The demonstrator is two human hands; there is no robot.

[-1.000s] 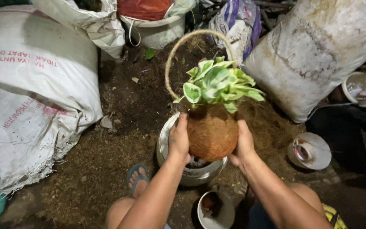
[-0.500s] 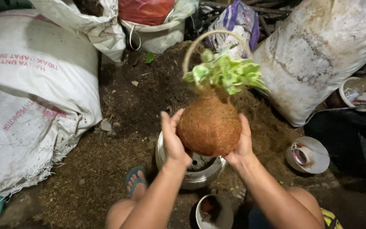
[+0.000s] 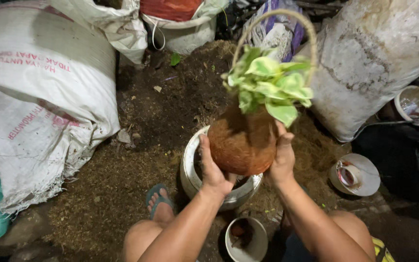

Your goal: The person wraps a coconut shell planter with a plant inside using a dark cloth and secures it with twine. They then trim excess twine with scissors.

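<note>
Around the coir ball [image 3: 241, 145], sacks [image 3: 40, 87], white pot [image 3: 190, 170].

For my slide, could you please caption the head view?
Both hands, left hand and right hand, hold a coconut-husk planter above a white pot.

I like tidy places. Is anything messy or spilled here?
Yes. Loose brown soil lies spread over the ground between the white sacks, not in a container. Both hands hold the brown fibre ball with its leafy plant over a white pot.
</note>
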